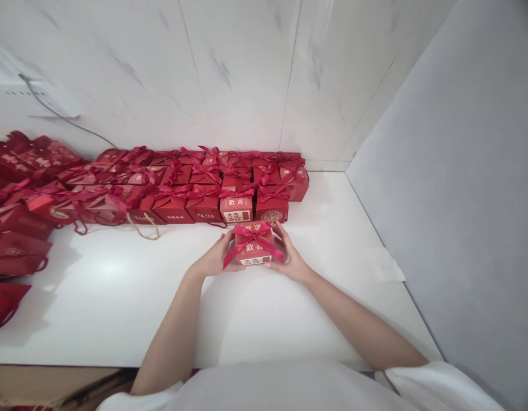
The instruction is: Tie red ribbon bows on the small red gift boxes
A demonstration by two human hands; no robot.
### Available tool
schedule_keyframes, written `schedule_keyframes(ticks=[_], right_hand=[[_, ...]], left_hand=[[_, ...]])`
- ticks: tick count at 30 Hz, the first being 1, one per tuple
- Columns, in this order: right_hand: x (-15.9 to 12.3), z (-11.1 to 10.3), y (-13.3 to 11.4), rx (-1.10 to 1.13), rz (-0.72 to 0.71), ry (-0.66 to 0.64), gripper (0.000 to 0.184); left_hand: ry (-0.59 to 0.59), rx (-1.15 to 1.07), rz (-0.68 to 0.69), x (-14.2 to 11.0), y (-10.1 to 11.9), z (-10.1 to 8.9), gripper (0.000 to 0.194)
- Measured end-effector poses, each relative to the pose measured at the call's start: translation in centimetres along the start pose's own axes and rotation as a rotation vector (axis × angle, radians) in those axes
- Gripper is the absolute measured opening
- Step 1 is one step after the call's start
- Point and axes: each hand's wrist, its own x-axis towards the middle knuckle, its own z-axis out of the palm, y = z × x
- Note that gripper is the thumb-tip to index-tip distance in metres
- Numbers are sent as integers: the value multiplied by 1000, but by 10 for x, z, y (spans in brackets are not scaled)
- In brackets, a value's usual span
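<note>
Between my two hands is a small red gift box [254, 248] with a dark pink ribbon bow on its top and a white printed panel along its front. My left hand [216, 256] grips its left side, and my right hand [293, 257] grips its right side. Parts of the fingers are hidden behind the box and the ribbon tails. Just behind it, a matching gift box [236, 210] with a white panel stands in the front row. Beside that one, a red box [272, 212] carries a round gold design.
Several rows of ribboned red boxes [173, 211] line the back of the white table [118, 308]. More red boxes and bags [15, 251] crowd the left side. A grey panel [469, 171] borders the right edge. A cable [67, 119] runs along the tiled wall.
</note>
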Motion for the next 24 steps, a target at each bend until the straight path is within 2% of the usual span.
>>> schedule_keyframes(ticks=[2,5,9,12,14,18,21,24], right_hand=[[4,-4,-1,-83,-11,-122,111],[8,-12,-1,-179,-51,-194,104],[4,-18,7,-203,-69,-156,97],[1,-17,13,-175,-62,-120,99],[1,-16,14,-79,-36,-98,103],[6,-19,12,58,10,-92,105],[7,-25,10,68,47,-125,97],[6,-28,10,80,61,-156,87]], left_hand=[[29,-15,23,0,-5,1,94],[111,-22,36,2,-13,4,89],[91,-245,61,6,-10,8,92],[42,-487,48,7,4,11,98],[25,-555,29,7,14,13,100],[90,-467,44,10,15,17,95],[165,-316,56,13,0,23,101],[213,-299,60,16,-16,29,97]])
